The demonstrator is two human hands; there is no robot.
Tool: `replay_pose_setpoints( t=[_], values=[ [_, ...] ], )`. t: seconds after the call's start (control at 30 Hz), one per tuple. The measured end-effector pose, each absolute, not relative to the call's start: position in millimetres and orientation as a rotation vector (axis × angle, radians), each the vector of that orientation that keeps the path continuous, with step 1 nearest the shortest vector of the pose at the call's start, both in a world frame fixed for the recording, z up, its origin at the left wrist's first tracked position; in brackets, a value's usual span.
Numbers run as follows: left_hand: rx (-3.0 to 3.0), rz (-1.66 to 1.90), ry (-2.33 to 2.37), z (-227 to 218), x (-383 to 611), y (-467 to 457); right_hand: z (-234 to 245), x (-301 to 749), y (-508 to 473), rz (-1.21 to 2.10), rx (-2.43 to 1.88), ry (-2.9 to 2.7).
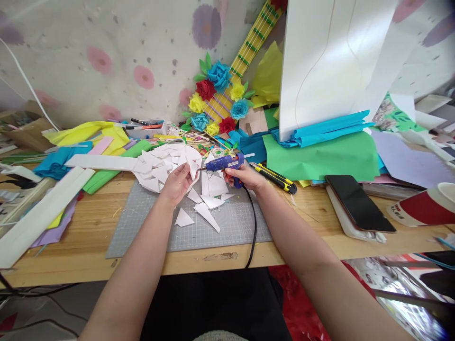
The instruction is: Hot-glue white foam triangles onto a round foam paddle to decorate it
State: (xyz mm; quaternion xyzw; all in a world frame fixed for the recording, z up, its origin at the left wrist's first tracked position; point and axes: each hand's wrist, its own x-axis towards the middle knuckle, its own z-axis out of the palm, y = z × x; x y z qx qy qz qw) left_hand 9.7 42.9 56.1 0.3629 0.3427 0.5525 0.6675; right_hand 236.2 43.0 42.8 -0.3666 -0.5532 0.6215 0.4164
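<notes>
In my right hand (245, 176) is a blue hot glue gun (223, 163), its nozzle pointing left and a glue stick (250, 155) sticking out of its back. My left hand (178, 182) pinches a white foam board piece (192, 161), close to the nozzle tip. Just left of it lies a white guitar-shaped body (152, 166) covered with overlapping angular white pieces, its long flat neck (103, 162) reaching left. Loose white offcuts (207, 215) are scattered on the grey cutting mat (142, 227) below my hands.
A black cord (254, 227) runs from the glue gun over the table edge. Right of my hand lies a yellow-black utility knife (275, 177). Farther right are a phone (359, 202) and a paper cup (424, 208). A flower-decorated yellow guitar (245, 57) leans on the wall beside a white board (330, 61).
</notes>
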Motion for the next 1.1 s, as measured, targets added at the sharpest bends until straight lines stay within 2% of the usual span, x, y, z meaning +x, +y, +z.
replay_pose_setpoints(
  t=[0.73, 1.1],
  values=[
    [0.852, 1.052, 0.76, 54, 10, 35, 37, 239, 47, 1.383, -1.082, -1.344],
    [0.769, 0.989, 0.781, 59, 10, 30, 39, 245, 47, 1.582, -0.908, -1.182]
  ],
)
